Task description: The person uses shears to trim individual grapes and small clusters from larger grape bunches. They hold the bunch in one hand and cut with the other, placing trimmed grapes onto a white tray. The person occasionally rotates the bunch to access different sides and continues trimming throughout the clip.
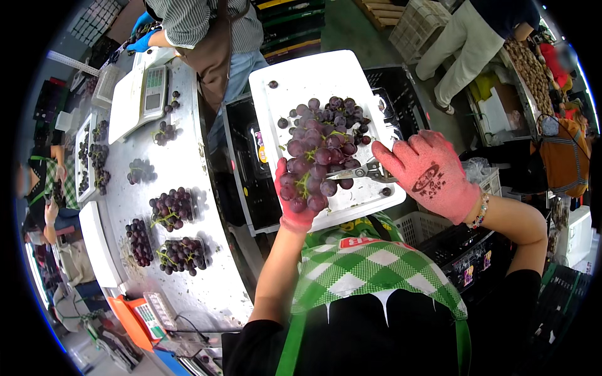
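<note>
A bunch of dark purple grapes (315,150) with green stems lies over a white plastic tray (301,70). My left hand (296,202), in a pink glove, supports the bunch from beneath at its near left end; most of the fingers are hidden under the grapes. In my right hand (423,169), also pink-gloved, is a pair of small metal snips (362,172), whose blades point left against the lower grapes. Several loose grapes rest on the tray, one of them (273,84) near its far left corner and another (385,191) near the right edge.
Left of me stands a metal table (141,183) with grape bunches (181,256), a weighing scale (153,94) and an orange device (134,319). Black crates (240,141) are under and beside the tray. A person in a brown apron (207,61) works ahead; other people are farther off.
</note>
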### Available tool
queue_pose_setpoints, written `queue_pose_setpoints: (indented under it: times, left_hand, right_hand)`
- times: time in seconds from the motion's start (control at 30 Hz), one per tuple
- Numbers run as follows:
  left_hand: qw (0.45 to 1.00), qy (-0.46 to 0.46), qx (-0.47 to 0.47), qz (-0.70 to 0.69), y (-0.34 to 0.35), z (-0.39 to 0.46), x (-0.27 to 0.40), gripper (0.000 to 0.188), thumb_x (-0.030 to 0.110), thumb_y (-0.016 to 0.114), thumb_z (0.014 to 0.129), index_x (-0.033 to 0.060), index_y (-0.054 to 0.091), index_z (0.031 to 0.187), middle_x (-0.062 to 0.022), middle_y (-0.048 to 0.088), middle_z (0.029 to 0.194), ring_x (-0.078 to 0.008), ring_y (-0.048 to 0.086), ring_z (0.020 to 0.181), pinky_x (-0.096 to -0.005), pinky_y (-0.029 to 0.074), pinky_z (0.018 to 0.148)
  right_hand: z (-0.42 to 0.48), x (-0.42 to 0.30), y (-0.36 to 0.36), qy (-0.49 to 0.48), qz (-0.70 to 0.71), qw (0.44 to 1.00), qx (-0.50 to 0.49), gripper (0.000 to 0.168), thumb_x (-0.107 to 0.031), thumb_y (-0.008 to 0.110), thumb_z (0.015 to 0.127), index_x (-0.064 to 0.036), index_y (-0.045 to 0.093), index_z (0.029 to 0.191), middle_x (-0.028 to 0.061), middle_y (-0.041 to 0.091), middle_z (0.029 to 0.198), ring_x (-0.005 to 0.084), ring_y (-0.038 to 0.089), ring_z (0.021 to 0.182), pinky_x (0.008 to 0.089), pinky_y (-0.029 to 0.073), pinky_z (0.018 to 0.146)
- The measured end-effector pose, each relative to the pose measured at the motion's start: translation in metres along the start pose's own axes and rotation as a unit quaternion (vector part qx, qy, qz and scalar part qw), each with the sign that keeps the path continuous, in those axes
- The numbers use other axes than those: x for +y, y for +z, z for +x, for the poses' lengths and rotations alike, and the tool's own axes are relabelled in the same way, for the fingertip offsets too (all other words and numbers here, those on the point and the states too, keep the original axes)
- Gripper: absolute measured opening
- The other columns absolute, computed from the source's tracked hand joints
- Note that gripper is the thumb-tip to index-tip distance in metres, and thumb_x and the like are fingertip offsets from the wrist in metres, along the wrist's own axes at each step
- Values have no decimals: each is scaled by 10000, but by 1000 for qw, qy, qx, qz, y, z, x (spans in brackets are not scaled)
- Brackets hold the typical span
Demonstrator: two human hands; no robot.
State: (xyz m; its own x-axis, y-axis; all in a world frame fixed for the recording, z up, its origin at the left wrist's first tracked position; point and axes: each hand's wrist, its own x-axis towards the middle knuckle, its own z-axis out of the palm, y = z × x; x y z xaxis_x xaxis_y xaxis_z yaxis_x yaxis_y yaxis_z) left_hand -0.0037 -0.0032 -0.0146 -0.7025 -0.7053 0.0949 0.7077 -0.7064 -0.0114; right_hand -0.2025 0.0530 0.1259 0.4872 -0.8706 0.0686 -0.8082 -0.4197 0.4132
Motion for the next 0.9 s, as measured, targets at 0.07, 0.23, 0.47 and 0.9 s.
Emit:
queue_pose_setpoints:
  times: [0.07, 0.23, 0.47, 0.9]
  left_hand:
    - [1000, -8, -28, 5, 1, 3, 0, 582, 512, 315, 907, 97, 406, 1305, -138, 460, 1295, -308, 436, 1198, -440, 389, 970]
    - [999, -21, -26, -7, -3, 3, -2, 583, 506, 331, 906, 100, 393, 1321, -139, 452, 1310, -310, 430, 1209, -435, 370, 993]
    - [998, -28, -42, -46, -1, 13, 0, 627, 500, 350, 904, 87, 308, 1374, -151, 433, 1316, -306, 431, 1206, -419, 427, 929]
    - [987, 44, 148, 31, -5, 24, 10, 551, 501, 382, 901, 77, 456, 1245, -114, 570, 1118, -247, 599, 908, -413, 529, 712]
  right_hand:
    - [0, 0, 2, -13, -9, 1000, 4, 364, -165, 521, 739, -110, 519, 1099, 19, 462, 751, 165, 505, 694, 334, 455, 691]
    - [2, 4, 8, -35, -13, 999, 1, 360, -174, 506, 763, -92, 494, 1113, 20, 468, 770, 161, 508, 712, 332, 450, 704]
    - [2, 13, 13, -38, -16, 999, 2, 369, -167, 510, 759, -99, 500, 1122, 15, 483, 767, 157, 518, 701, 333, 448, 707]
    - [-4, 17, 10, 1, 35, 999, 4, 460, -211, 574, 697, -153, 511, 1149, -11, 508, 760, 154, 534, 707, 339, 439, 707]
